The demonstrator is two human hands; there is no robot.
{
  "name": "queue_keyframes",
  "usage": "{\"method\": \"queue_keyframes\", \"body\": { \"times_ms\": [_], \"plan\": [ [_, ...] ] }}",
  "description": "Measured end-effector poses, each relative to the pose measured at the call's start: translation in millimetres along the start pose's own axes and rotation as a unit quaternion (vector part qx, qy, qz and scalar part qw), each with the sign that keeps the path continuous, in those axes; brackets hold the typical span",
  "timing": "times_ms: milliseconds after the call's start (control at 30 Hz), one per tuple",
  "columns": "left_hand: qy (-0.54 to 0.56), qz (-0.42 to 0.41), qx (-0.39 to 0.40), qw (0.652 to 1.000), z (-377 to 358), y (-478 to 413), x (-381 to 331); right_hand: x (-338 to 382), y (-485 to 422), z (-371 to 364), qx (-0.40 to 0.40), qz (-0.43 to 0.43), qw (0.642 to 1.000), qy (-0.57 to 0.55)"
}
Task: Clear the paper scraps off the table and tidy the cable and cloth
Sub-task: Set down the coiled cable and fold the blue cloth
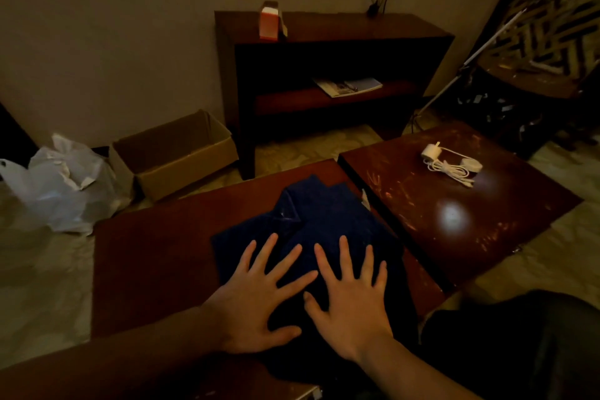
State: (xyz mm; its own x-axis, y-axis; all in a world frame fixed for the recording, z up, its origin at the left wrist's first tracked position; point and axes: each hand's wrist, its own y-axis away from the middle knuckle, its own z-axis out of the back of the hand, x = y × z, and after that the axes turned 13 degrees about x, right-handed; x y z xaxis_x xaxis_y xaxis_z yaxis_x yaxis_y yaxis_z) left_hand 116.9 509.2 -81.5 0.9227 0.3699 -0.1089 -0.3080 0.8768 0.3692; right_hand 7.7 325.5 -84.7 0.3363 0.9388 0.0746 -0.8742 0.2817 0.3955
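Observation:
A dark blue folded cloth (328, 217) lies on the near dark wooden table (156, 256). My left hand (256, 299) and my right hand (350, 305) rest flat on its near part, side by side, fingers spread, holding nothing. A white charger with its cable bundled (451, 164) lies on the second, scratched table (454, 221) to the right. A small pale scrap (366, 198) shows at the cloth's right edge, in the gap between the two tables.
An open cardboard box (175, 156) and a white plastic bag with crumpled paper (61, 182) sit on the floor at the left. A dark console shelf (324, 52) with a magazine and a small carton stands against the wall. A lamp stand leans at the right.

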Motion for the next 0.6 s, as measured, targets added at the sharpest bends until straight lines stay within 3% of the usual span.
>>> {"method": "queue_keyframes", "body": {
  "times_ms": [400, 600],
  "plan": [
    [0.052, 0.037, -0.028, 0.998, -38.1, 104.1, -7.2, 86.2, 44.8, -27.8, -0.005, 0.032, 0.999, 0.012],
    [0.031, 0.093, -0.031, 0.995, -59.6, 143.2, -3.9, 132.8, 51.5, -44.0, 0.004, 0.054, 0.999, -0.005]
  ]
}}
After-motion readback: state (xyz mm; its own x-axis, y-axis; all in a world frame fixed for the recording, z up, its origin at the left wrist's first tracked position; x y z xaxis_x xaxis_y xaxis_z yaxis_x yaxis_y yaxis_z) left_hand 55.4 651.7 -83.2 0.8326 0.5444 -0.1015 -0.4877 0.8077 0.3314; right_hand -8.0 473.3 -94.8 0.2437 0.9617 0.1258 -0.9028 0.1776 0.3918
